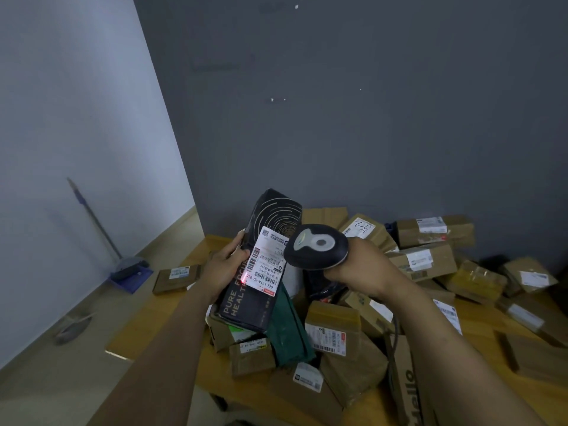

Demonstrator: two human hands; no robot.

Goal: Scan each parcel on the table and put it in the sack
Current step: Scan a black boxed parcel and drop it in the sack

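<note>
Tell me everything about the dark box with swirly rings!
The tall dark cardboard box has pale rings on top and the words PURE FOCUS. A white shipping label with barcodes sits mid-face, a red scan dot at its edge. The left hand has its grip on the left side, holding it tilted above the brown cardboard parcels.

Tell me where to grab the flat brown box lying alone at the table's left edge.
Take the flat brown box from above, fingers and thumb across its two long edges. It lies flat, label up, apart from the pile, nothing on it, so those edges look free. First free a hand: the left hand holds the black box, the right hand the scanner.
</note>
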